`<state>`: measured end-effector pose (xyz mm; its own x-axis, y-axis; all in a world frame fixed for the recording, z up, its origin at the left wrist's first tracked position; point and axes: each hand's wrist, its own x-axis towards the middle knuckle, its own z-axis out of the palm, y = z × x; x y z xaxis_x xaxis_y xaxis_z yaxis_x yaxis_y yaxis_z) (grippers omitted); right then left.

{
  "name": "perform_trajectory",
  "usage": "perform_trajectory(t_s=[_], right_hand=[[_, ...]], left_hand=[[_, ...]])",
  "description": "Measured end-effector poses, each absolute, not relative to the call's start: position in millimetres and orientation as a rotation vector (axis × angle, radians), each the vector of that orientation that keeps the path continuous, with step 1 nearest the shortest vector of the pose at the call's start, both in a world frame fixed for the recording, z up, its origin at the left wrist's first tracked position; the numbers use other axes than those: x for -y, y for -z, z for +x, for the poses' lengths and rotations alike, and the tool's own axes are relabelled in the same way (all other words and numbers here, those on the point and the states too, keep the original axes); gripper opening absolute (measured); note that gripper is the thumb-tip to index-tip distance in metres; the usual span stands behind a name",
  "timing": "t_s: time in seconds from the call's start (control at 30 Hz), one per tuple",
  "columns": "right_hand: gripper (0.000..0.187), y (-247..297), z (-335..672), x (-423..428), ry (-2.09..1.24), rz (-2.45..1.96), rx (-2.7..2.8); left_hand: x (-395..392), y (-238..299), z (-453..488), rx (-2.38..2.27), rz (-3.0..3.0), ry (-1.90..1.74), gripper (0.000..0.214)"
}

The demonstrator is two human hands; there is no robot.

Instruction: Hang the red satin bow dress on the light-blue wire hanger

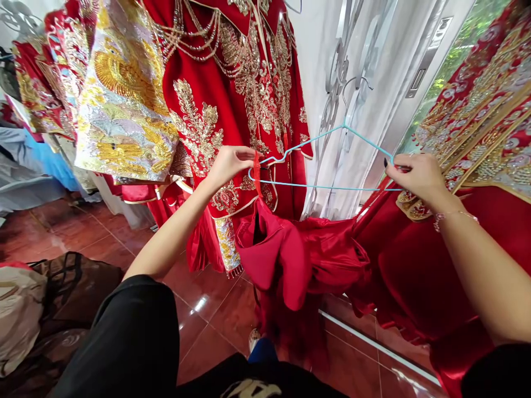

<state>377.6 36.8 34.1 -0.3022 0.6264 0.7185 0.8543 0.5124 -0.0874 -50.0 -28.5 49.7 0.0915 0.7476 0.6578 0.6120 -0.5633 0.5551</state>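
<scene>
A light blue wire hanger is held level between both hands. My left hand pinches its left end together with a thin red strap of a plain red garment, which droops below the hanger toward the floor. My right hand is closed on the hanger's right end, with the garment's other side bunched under it. The hanger's metal hook points up in front of a white curtain.
Red robes with gold embroidery hang behind, with another embroidered piece at right. White curtain and a window frame stand at the back. Bags lie on the red tiled floor at left.
</scene>
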Motion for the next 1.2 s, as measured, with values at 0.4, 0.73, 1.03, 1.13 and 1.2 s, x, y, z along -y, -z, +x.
perform_trajectory(t_s=[0.4, 0.73, 1.03, 1.13, 1.2], right_hand=[[0.028, -19, 378, -39, 0.472, -1.233, 2.031], [0.026, 51, 396, 37, 0.397, -1.001, 1.887], [0.027, 128, 420, 15, -0.960, -1.546, 2.038], [0.025, 140, 419, 9, -1.045, -1.636, 1.952], [0.030, 146, 416, 9, -1.119, -1.680, 1.879]], left_hand=[[-5, -76, -40, -1.223, 2.335, -0.872, 0.016], [117, 10, -26, -1.037, 2.784, -0.801, 0.019], [109, 52, -25, -0.807, 2.353, -0.382, 0.055], [102, 44, -29, -0.828, 2.165, -0.439, 0.057], [101, 39, -31, -0.835, 2.057, -0.503, 0.056]])
